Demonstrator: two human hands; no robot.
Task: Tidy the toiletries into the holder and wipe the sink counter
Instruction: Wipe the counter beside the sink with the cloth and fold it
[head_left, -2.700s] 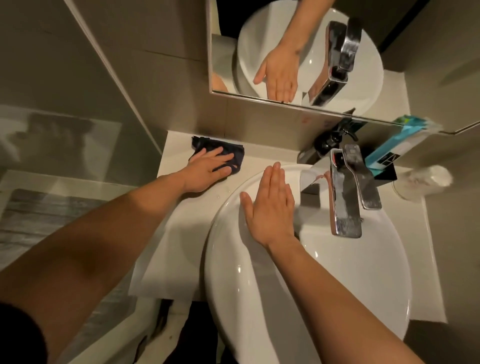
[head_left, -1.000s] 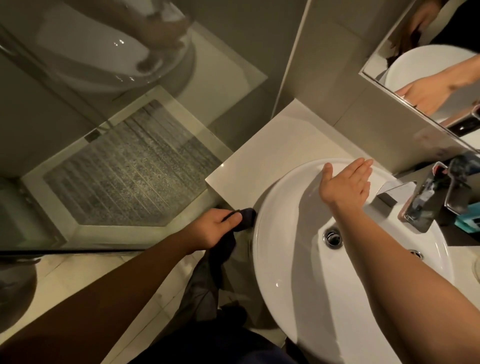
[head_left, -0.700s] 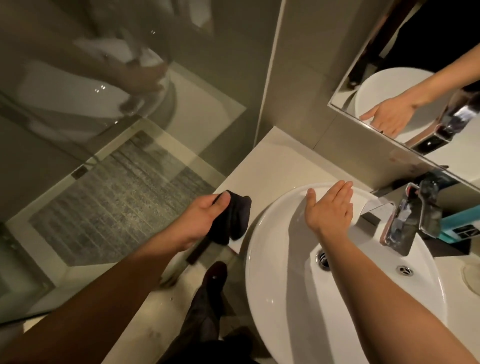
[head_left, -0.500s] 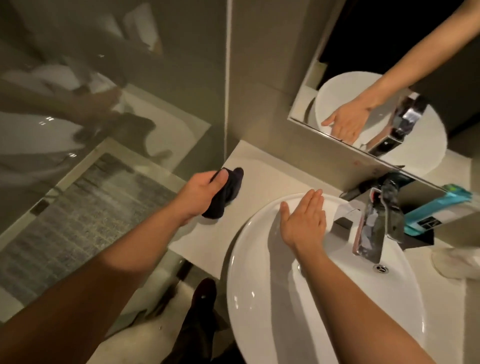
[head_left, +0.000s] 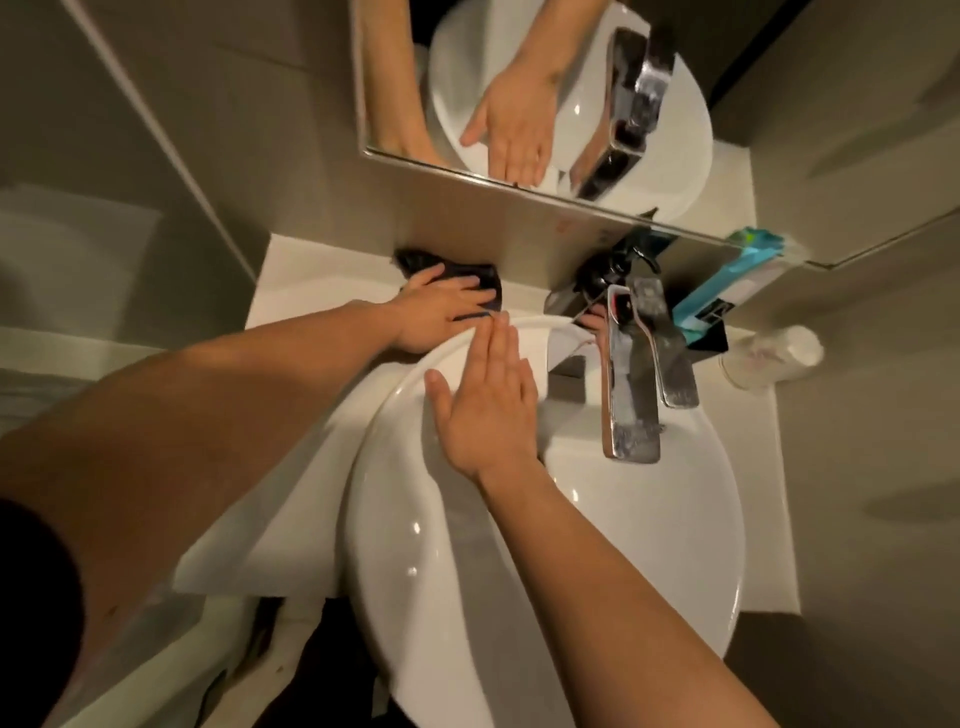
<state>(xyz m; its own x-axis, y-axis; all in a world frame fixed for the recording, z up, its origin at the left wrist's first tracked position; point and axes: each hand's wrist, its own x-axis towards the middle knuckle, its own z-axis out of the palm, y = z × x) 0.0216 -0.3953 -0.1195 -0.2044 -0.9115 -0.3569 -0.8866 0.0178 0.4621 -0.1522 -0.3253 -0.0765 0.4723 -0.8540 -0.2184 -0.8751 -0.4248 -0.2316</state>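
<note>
A dark cloth (head_left: 470, 274) lies on the white counter (head_left: 291, 291) at the back, against the wall under the mirror. My left hand (head_left: 436, 309) presses flat on it, fingers spread over the cloth. My right hand (head_left: 485, 400) rests open and flat on the back rim of the white basin (head_left: 649, 545), holding nothing. A black holder (head_left: 709, 332) behind the tap carries a teal and white tube (head_left: 727, 283). A clear bottle (head_left: 769, 358) lies on its side at the right of the holder.
A chrome tap (head_left: 631, 374) with a lever juts over the basin at the back. The mirror (head_left: 545, 93) hangs above the counter. A glass shower panel (head_left: 104, 218) bounds the left side. The counter's front left edge drops to the floor.
My left hand carried the cloth from the counter's front left edge up to the back wall and now presses it flat there. My right hand stayed on the basin rim.
</note>
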